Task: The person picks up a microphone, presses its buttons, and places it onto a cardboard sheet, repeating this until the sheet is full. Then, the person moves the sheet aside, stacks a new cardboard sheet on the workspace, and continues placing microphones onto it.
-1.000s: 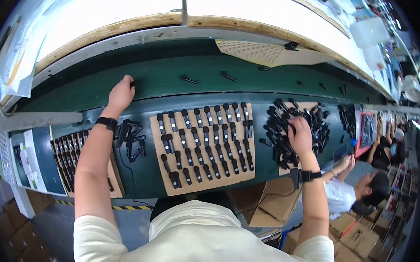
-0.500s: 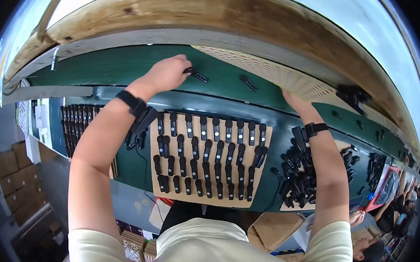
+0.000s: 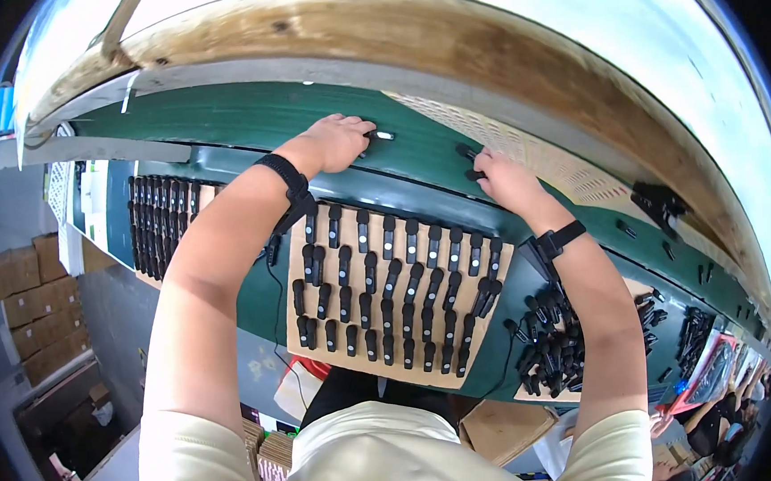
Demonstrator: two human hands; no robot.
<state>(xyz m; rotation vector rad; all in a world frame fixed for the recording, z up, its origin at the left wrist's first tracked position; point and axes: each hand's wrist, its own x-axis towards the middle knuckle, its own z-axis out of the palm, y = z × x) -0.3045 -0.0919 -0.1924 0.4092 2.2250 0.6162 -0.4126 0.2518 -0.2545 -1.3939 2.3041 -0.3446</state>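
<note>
Both hands are now occupying the green strip (image 3: 242, 112) across the upper frame; against one second ago, the right hand (image 3: 505, 178) is no longer resting on the heap of loose black pieces (image 3: 554, 347) at lower right, and the left hand (image 3: 340, 143) is sitting farther along the strip. I am finding the left fingers spread low over a small black piece with a pale end (image 3: 384, 136), upper centre — whether they are gripping or only touching, I cannot tell. The right fingers are bending around a dark piece (image 3: 466, 151), right of upper centre; I cannot confirm a firm pinch.

At centre, black microphone-like pieces (image 3: 389, 238) are lying in rows on a cardboard sheet (image 3: 350, 234), heads toward the upper frame; the spacing is apparently keeping each one separately visible. A few are lying paired — tighter than their neighbours. The perforated sheet (image 3: 531, 145) is slanting above the right hand, probably limiting its clearance.
</note>
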